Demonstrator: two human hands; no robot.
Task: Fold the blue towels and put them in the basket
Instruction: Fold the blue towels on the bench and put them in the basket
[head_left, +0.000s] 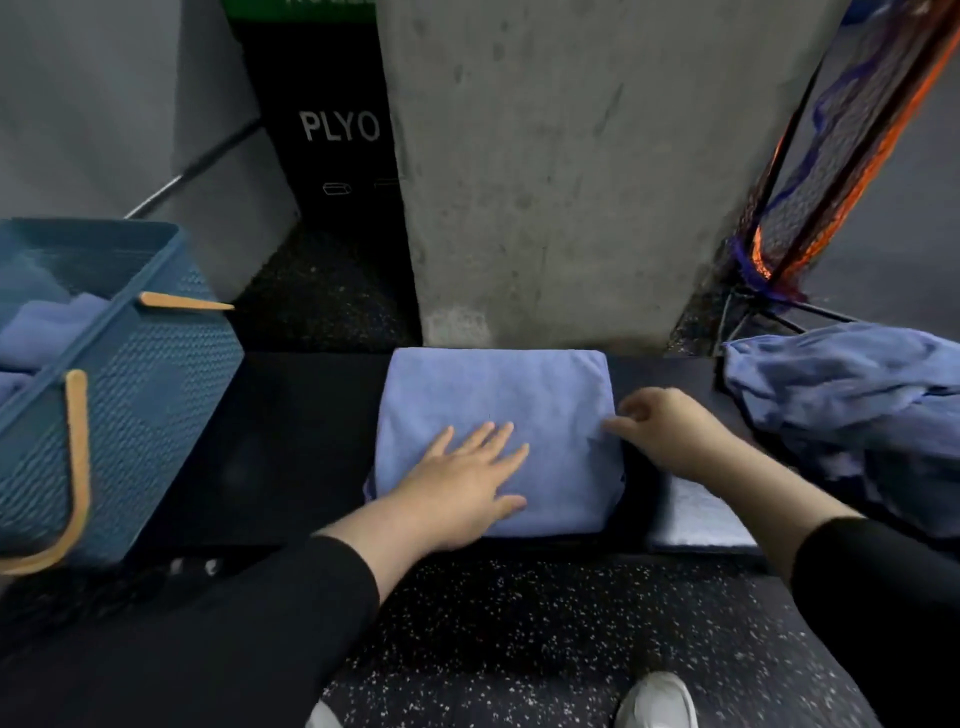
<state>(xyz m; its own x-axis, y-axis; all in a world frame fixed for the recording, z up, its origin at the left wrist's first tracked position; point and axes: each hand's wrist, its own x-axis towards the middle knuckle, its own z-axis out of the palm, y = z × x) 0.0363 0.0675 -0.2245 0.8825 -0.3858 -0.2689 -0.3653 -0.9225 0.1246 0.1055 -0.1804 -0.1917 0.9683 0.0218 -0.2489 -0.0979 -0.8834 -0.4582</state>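
Floor (519, 623): dark, speckled; one white shoe (657, 699) at the near edge.

Left hand (467, 486): fingers straight and spread, palm flat on the folded towel's near-left part, holding nothing. Black sleeve.

Right hand (660, 428): at the towel's right edge, fingers curled. It appears to pinch the edge of the cloth, though the contact itself is small and hard to make out.

Towel (493, 405): blue, folded to a rough rectangle, lying in the middle of the dark surface (291, 441), its far edge near the pillar. Right edge slightly uneven.

White cloth (696, 519): flat on the surface, just right of the towel, partly under the right forearm.

Pile (852, 405): unfolded blue towels, crumpled, at the right end of the surface, apart from the folded one.

Basket (140, 384): blue, perforated, tan handles, at the left end, well apart from the towel. Blue cloth is visible inside.

Pillar (571, 171): grey concrete, behind the surface. Black box (337, 130) marked PLYO to its left.

Step in hand, as judged: squaring the fold. Keep the left palm pressing so the layers do not slide, draw the right edge straight, smooth outward, then lift from beneath with both hands so the fold survives the carry left to the basket.
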